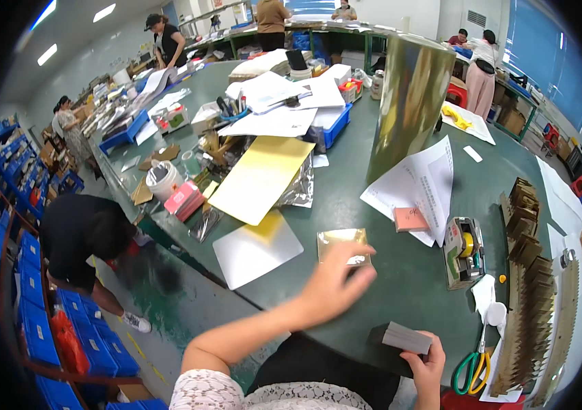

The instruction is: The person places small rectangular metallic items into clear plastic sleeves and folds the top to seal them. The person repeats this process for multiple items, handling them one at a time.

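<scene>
My left hand [335, 283] reaches over the near part of the green table, thumb and fingers apart. Its fingertips overlap the near edge of a shiny gold square [335, 237]; whether they touch it I cannot tell. Close to the table's front edge, my right hand [427, 362] grips a neat stack of thin grey cards [407, 337] between thumb and fingers. Beyond the gold square lies a pink pad [410, 219] on a curled printed sheet [417, 181]. A tape dispenser [465, 253] with yellow tape sits to the right.
A tall gold foil roll [410, 96] stands at the back. Scissors [472, 370] with green and yellow handles and rows of folded gold pieces [530, 294] lie right. Yellow sheets [263, 178], a translucent sheet [256, 253] and a white tub [163, 179] are left. A person [86, 232] bends beside the table.
</scene>
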`<move>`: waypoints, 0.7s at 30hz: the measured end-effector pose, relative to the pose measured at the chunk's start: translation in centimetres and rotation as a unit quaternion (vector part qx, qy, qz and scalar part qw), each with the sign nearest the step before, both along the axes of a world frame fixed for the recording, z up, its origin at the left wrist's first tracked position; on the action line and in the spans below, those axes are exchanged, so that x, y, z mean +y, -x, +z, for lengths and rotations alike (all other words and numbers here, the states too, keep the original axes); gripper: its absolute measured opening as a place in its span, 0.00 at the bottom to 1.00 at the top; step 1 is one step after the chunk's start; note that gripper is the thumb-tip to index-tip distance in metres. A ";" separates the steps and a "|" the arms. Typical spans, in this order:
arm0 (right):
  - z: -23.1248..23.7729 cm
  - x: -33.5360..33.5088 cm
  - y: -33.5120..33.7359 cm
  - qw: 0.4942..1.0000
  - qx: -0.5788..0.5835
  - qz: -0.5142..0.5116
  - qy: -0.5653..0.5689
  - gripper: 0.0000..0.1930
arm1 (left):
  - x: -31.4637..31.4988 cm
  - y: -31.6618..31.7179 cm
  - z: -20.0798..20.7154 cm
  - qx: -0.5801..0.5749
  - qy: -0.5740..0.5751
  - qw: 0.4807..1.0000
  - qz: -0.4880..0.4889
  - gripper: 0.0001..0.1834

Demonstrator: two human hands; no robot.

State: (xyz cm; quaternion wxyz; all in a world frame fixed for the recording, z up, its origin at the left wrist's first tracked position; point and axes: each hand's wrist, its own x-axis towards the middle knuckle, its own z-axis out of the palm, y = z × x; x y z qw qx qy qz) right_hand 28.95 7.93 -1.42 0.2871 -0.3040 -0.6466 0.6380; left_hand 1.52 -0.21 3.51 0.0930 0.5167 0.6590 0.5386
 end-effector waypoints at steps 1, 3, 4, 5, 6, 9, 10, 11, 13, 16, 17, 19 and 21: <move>0.1 0.0 0.1 1.000 0.001 -0.003 -0.012 0.23 | 1.2 3.6 0.2 0.086 -0.015 0.996 0.027 0.12; 0.3 0.0 0.4 0.999 -0.002 0.001 -0.032 0.24 | 3.5 11.1 0.2 0.177 -0.020 0.981 0.083 0.09; 0.8 -0.1 0.6 0.999 0.006 -0.007 -0.051 0.22 | 4.8 14.2 0.1 0.165 0.013 0.979 0.119 0.09; 1.6 -0.4 0.8 1.000 0.002 0.008 -0.026 0.22 | 5.5 18.5 -1.2 0.237 0.013 0.957 0.168 0.10; 2.4 -0.6 1.0 1.000 -0.005 0.018 -0.004 0.21 | 6.0 21.6 -1.4 0.256 0.061 0.943 0.203 0.11; 3.3 -0.3 0.8 0.999 -0.029 0.044 0.014 0.21 | 8.2 30.4 -2.4 0.305 0.176 0.886 0.302 0.17; 3.2 -0.2 0.9 0.998 -0.029 0.049 0.003 0.21 | 8.9 32.6 -2.2 0.315 0.180 0.868 0.339 0.20; 3.1 -0.3 0.8 0.998 -0.031 0.048 -0.008 0.21 | 9.4 33.6 -1.2 0.340 0.104 0.874 0.330 0.24; 3.2 -0.2 0.5 0.997 -0.044 0.054 -0.014 0.18 | 9.9 35.6 0.7 0.337 0.106 0.871 0.340 0.25; 3.4 -0.4 0.5 0.998 -0.045 0.045 -0.013 0.16 | 10.9 38.5 1.3 0.344 0.165 0.873 0.303 0.21; 3.5 -0.5 0.4 0.998 -0.048 0.042 -0.008 0.15 | 11.3 39.7 0.9 0.338 0.195 0.875 0.288 0.19; 3.8 -0.6 0.6 0.998 -0.058 0.038 0.000 0.13 | 11.5 42.2 -0.4 0.343 0.220 0.867 0.287 0.17; 4.3 -0.8 0.9 0.997 -0.073 0.023 0.006 0.12 | 12.7 43.3 -1.6 0.365 0.209 0.853 0.307 0.16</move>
